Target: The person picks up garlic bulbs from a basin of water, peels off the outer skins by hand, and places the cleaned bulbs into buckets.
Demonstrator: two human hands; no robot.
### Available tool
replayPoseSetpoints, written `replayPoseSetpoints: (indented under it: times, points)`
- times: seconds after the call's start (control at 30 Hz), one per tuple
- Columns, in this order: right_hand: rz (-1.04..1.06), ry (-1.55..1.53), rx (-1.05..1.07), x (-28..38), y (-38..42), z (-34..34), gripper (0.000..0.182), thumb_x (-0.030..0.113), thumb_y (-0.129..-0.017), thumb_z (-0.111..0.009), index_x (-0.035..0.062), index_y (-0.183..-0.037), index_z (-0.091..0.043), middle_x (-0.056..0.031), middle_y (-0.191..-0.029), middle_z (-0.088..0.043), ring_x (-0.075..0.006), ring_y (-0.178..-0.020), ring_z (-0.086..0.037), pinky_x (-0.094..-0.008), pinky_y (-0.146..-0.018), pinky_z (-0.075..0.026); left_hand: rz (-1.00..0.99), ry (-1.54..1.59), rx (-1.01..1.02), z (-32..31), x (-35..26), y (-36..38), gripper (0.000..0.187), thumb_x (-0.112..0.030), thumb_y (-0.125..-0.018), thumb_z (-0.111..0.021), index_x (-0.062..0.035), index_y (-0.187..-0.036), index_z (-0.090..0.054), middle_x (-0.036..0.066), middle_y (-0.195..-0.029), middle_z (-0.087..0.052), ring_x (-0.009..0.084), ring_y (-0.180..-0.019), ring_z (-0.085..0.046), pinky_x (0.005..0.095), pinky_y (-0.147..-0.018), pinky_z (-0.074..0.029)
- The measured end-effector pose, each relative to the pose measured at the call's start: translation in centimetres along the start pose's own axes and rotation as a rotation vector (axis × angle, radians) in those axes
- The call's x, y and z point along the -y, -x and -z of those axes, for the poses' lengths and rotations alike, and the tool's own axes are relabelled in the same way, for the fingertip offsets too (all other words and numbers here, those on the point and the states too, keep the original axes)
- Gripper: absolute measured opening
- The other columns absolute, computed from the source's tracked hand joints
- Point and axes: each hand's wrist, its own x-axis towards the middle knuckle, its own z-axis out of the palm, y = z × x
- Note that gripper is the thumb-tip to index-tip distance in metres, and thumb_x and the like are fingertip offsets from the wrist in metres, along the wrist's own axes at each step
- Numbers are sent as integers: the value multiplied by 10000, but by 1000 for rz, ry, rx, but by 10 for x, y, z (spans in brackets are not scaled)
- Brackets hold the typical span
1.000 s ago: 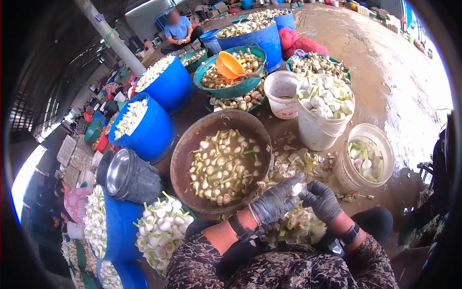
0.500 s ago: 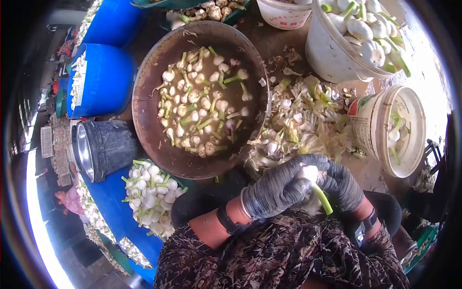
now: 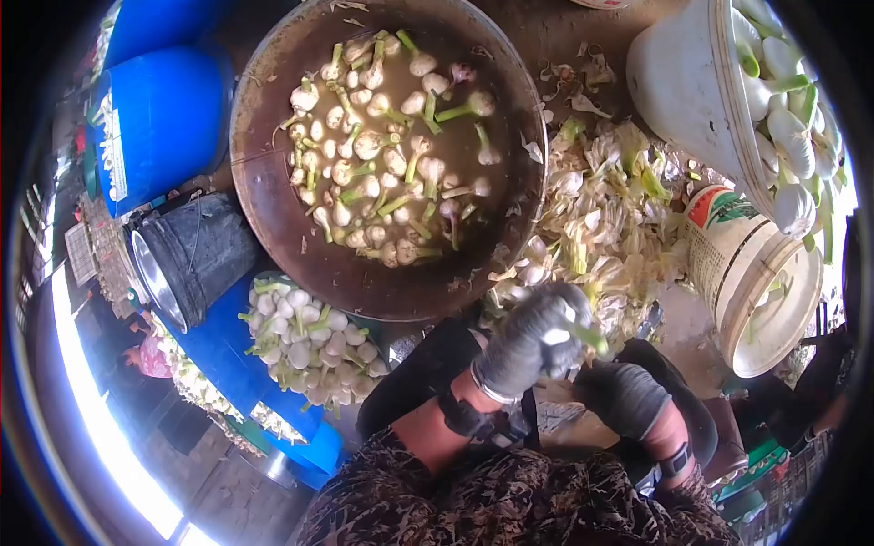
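Note:
My left hand, in a grey glove, is closed on a white garlic bulb whose green stem points right; both are blurred by motion. Just below and to the right is my right hand, also gloved, apart from the bulb, its fingers curled; what they hold, if anything, cannot be made out. Above both hands lies a heap of garlic skins and leaves. A wide brown basin of murky water with many garlic bulbs stands to the upper left.
Peeled garlic is piled left of my arms. A black bucket and a blue tub stand at the left. On the right are a white bucket of garlic and a tipped, labelled bucket. A person in pink is far left.
My hands have separated; the left keeps the bulb, whose stem now points right instead of down, and the right has dropped lower. The view has shifted, with the basin higher in it.

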Motion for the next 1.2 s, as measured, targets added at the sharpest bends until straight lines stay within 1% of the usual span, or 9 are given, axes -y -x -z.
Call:
replayPoseSetpoints:
  times: [0.17,0.23,0.33,0.47,0.63,0.8,0.97,1.07,1.2]
  points:
    - [-100,-8,-159,23,-13,-14,586,385,-836,-692,54,-1281,-503,-212,-1123,-621,-370,-1009,-616,-416,-864,-483,-215,-393,-400,12,1,9,305,-374,-981,-501,-80,-937,-566,34,-844,-596,114,-636,-550,243,-575,-470]
    - [-46,-930,-330,15,-15,-23,942,510,-828,-683,88,-1508,-186,-163,-1476,-330,-303,-1215,-507,-401,-1022,-419,-331,-618,-396,15,27,6,322,-348,-1020,-426,-65,-930,-552,19,-847,-574,125,-779,-531,281,-748,-460]
    - [-139,-1514,-339,22,-18,-39,750,443,-895,-631,88,-1461,-292,-140,-1256,-545,-240,-1071,-600,-382,-781,-561,-306,-756,-387,24,53,11,306,-306,-1032,-393,-54,-968,-555,38,-885,-566,151,-841,-525,300,-818,-438]
    - [-232,-1342,-544,2,-23,-73,404,303,-970,-557,61,-1288,-498,-97,-1034,-646,-212,-834,-676,-337,-678,-577,-695,-1407,-446,31,64,10,275,-262,-1023,-398,-46,-1004,-566,52,-885,-577,166,-844,-532,310,-814,-444]
    - [-275,-705,-1085,-26,34,-30,330,306,-972,-546,26,-1147,-558,-88,-904,-638,-199,-729,-657,-324,-642,-567,-811,-599,-695,59,-28,-6,390,-375,-1023,-370,-72,-812,-493,92,-871,-616,136,-643,-562,301,-655,-504]
    - [-431,-190,-1569,-78,134,91,375,260,-993,-515,8,-1270,-514,-122,-1145,-639,-207,-1018,-626,-328,-855,-504,-508,-1094,-1132,184,-202,-71,334,-293,-974,-489,-53,-1205,-501,137,-991,-617,203,-712,-627,312,-610,-528]
    - [-459,296,-1460,-98,122,103,402,166,-957,-569,53,-1332,-477,-132,-1341,-521,-229,-1207,-519,-374,-1003,-436,129,-1472,-1240,283,-249,-136,543,-365,-881,-606,-104,-1337,-469,191,-1160,-602,263,-901,-669,373,-659,-567]
    - [-292,498,-1174,-57,108,79,376,56,-910,-562,13,-1279,-508,-165,-1357,-499,-251,-1235,-495,-363,-1043,-382,-57,-1801,-1085,249,-216,-117,609,-363,-886,-564,0,-1356,-424,219,-1231,-590,309,-1132,-584,387,-939,-462]
    - [-217,49,-1020,8,75,39,298,35,-851,-618,12,-1148,-593,-139,-1251,-580,-235,-1198,-518,-360,-1043,-381,-361,-565,-823,189,-167,-68,395,-66,-879,-605,-30,-1250,-474,147,-1072,-612,279,-789,-663,317,-619,-592]
